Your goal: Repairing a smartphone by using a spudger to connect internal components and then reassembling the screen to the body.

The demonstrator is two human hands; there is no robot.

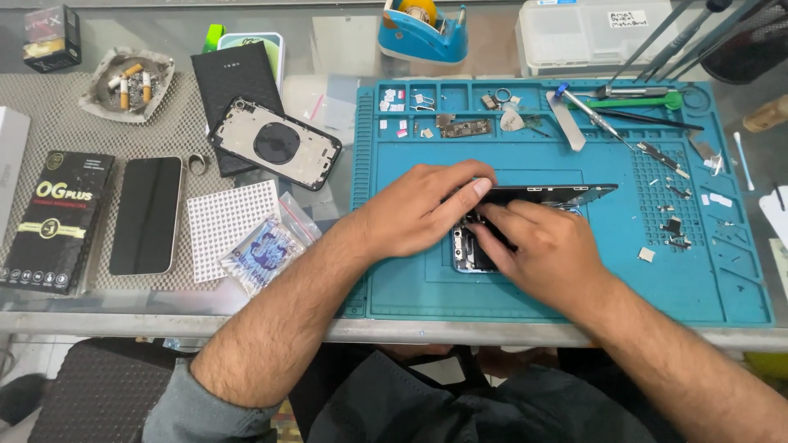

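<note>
On the blue silicone repair mat [574, 279], a little toward its near edge, lies an opened dark smartphone body [469, 250] with its thin black screen panel [546, 194] lifted on edge above it, hinged up like a lid. The left hand [419, 209] reaches over from the mat's left side, its fingertips curled on the left end of the raised panel, steadying it upright. The right hand [546, 250] comes from the near right, its fingers bent down into the gap between panel and body; whether they pinch a part or merely press on one is hidden by the hand itself.

By my judgement the step in hand is work on the inside of the phone while the screen is held open, most likely at the connectors near the hinge side. The next move calls for a gentle, steady hold on the panel so its thin cables are not strained, and fine fingertip control inside the body.

Along the mat's far edge sit small screws and metal parts in moulded compartments, a silver-tipped screwdriver [593, 113] and a green plastic pry tool [636, 102]. Off the mat's left edge, on the glass table [328, 49], lie a black phone back housing with a round coil [275, 143], a black flat screen glass [147, 215] and a blue tape dispenser [420, 33] near the far edge.
</note>
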